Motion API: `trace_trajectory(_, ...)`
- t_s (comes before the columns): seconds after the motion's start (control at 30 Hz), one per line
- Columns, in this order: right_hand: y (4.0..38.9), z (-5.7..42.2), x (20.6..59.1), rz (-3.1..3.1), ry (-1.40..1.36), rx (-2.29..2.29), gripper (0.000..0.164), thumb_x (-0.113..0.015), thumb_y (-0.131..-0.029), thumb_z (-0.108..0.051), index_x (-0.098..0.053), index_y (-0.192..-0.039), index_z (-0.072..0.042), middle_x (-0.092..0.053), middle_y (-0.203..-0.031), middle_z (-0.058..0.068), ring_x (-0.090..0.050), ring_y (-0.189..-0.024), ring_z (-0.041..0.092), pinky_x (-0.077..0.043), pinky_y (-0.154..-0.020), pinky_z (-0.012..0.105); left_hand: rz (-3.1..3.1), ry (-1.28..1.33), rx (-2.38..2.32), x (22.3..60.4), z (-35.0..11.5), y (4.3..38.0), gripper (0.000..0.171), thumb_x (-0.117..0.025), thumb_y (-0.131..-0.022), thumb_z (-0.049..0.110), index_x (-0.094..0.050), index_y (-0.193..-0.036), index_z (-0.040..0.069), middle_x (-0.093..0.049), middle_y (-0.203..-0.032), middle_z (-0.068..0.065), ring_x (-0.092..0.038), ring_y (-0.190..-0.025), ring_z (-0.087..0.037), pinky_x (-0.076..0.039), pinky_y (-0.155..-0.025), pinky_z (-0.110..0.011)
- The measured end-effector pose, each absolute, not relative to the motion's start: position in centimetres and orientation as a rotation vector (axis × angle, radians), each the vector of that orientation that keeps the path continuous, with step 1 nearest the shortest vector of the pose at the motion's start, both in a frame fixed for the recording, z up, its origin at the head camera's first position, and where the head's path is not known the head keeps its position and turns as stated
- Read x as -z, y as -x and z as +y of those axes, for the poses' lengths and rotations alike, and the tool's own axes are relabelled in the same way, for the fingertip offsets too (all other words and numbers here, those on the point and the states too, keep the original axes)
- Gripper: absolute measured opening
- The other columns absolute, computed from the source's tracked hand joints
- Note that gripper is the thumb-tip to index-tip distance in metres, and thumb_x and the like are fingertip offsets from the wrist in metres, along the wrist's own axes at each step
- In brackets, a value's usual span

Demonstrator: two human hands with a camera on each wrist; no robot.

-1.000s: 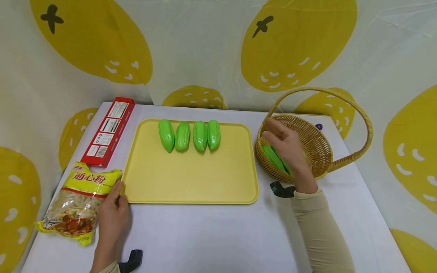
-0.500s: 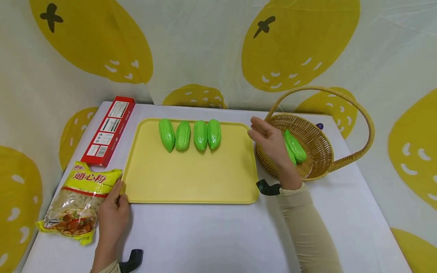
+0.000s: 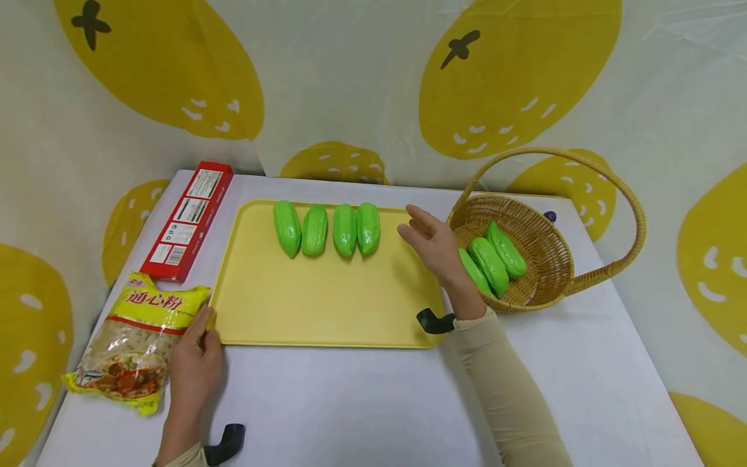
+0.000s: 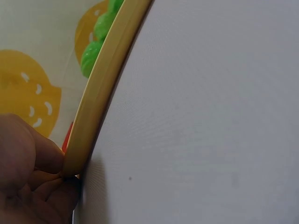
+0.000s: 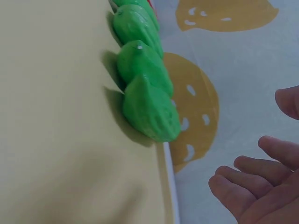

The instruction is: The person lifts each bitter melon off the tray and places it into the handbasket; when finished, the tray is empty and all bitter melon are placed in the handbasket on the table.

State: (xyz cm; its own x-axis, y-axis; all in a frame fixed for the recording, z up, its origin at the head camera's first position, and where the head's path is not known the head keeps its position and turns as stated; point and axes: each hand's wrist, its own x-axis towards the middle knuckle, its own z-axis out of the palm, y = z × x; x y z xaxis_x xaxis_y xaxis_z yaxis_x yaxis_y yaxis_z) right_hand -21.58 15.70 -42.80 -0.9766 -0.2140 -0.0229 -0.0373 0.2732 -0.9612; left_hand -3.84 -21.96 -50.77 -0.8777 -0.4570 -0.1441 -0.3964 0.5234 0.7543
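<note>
In the head view my left hand [image 3: 195,363] is at the near left corner of the yellow tray [image 3: 327,305]. The left wrist view has its thumb and fingers pinching the tray's rim [image 4: 93,102]. My right hand [image 3: 434,250] hovers over the tray's right side, fingers extended, holding nothing. Several glossy green ribbed gourds [image 3: 345,230] lie in a row along the tray's far edge; the right wrist view shows them close up, with the nearest gourd [image 5: 149,109] apart from the fingers. Three similar gourds [image 3: 489,266] lie inside the wicker basket [image 3: 548,259], one partly hidden by the right arm.
A yellow bag of pasta [image 3: 131,344] lies left of the tray, beside the left hand. Behind it is a long red box [image 3: 188,224]. The basket's tall handle [image 3: 633,214] leans to the right. A small purple object [image 3: 550,216] sits behind the basket.
My right hand has moved left, out from over the basket to above the tray's right side, uncovering the gourds in the basket. The left hand stays at the tray's corner.
</note>
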Motion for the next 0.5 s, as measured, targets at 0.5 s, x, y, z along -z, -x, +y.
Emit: trace_trajectory(0.5,22.4,13.2,45.3,2.343,0.182,1.776,0.063,-0.060,-0.103,-0.032,-0.039,-0.157,-0.007,-0.037,-0.165,0.009,-0.033,-0.153,0.036,-0.036,-0.125,0.050,-2.662,-0.786,1.309,50.9,-21.8,3.9,0.052,-0.043,-0.108,0.014,-0.034,-0.159,0.017,-0.034,-0.166,0.000,-0.035,-0.154,-0.022,-0.038,-0.121,-0.051)
